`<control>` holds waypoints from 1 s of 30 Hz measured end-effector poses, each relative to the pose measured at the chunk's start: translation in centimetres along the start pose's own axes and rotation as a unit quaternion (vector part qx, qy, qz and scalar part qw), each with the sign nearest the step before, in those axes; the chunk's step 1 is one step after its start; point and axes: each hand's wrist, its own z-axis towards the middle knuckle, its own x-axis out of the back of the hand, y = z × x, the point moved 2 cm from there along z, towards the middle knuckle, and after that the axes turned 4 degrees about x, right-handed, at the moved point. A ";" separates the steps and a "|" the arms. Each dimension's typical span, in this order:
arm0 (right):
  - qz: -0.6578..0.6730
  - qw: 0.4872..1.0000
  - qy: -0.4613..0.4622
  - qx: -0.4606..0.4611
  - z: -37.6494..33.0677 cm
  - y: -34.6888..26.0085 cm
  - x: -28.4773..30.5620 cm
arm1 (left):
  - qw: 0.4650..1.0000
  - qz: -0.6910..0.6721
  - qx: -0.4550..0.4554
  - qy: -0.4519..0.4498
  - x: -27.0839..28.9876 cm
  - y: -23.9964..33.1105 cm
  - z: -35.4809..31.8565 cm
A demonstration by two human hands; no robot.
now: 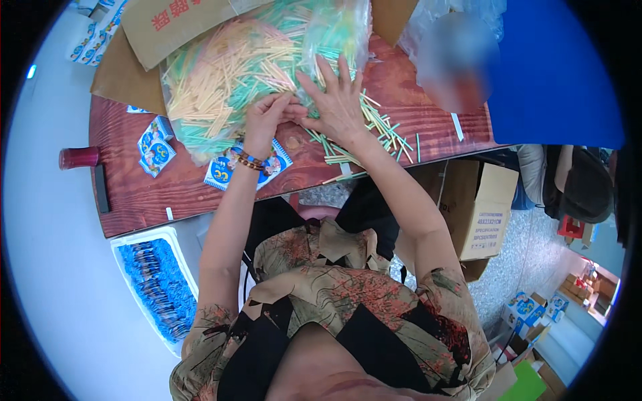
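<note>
The left hand [266,115] is curled, its fingertips pinched together on a few thin sticks at the lower edge of the clear plastic bag [221,73]; exactly how many it grips cannot be told. The right hand [338,100] lies spread and flat, fingers wide apart, pressing on the bag's wrinkled mouth and the sticks beneath it, closed around nothing. The two hands touch each other near the thumbs. The bag lies on the red-brown wooden table [134,194] and is stuffed with pink, yellow and green sticks [227,63]. More loose green and yellow sticks [374,130] are scattered on the table just right of the right hand, some reaching the near edge. A beaded bracelet [249,160] circles the left wrist, which crosses over a small blue-and-white packet [224,172]; a second such packet [155,146] lies further left. Brown cardboard [167,23] overlaps the bag's far side. A red cup [78,158] stands at the table's left end, beside a dark flat bar [101,188]. Below the table, a white tray [144,235] holds blue packets [159,284], and a cardboard box [485,210] stands to the right.
</note>
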 end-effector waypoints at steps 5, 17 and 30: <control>-0.006 1.000 0.003 -0.006 -0.1 -0.6 0.8 | 0.992 0.073 -0.096 0.028 -1.4 0.0 -2.6; -0.048 0.999 0.005 -0.005 1.2 -2.7 1.0 | 0.639 0.634 -0.307 0.309 7.2 7.2 -9.4; -0.028 0.999 -0.007 -0.030 8.2 -1.7 -1.3 | 0.569 0.681 -0.324 0.327 12.3 9.2 0.5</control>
